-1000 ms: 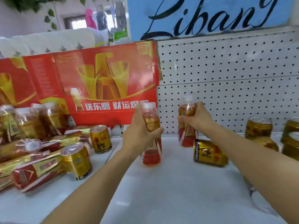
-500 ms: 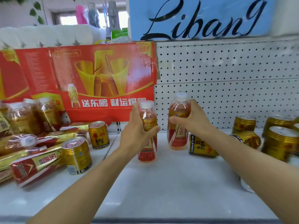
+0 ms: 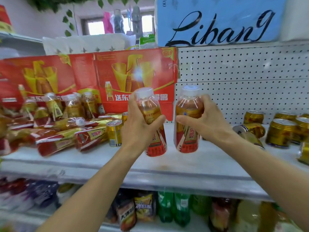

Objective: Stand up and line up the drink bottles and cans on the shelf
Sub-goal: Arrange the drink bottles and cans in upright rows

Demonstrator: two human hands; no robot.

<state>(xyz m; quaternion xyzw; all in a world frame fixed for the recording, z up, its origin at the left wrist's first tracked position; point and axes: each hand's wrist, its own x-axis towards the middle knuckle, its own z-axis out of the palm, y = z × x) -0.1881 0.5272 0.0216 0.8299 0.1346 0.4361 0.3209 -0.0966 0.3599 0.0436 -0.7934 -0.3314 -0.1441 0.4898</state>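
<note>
The left hand (image 3: 139,127) wraps its fingers and thumb round the shoulder of the left bottle (image 3: 151,122), and the right hand (image 3: 203,122) grips the right bottle (image 3: 188,120) the same way, high on the body; both bottles stand upright and just beside each other on the white shelf (image 3: 192,166), a narrow gap between them, which suits a grip that steadies a tall, top-heavy thing while its base is slid into line; whether each base is fully seated or held a little clear I cannot tell; the pair sits near the middle of the shelf, forward of the pegboard back panel (image 3: 242,77) and right of the red carton (image 3: 93,81); to the left lies a heap of fallen bottles (image 3: 63,139) with an upright can (image 3: 114,132) beside them, close to the left wrist, so room that way is tight; to the right, upright cans (image 3: 279,133) and a tipped can (image 3: 250,129) crowd the far end; the bare stretch runs along the front edge and behind the two bottles, probably the best ground for a row; the front lip is near, so a careless pull forward could drop one.
</note>
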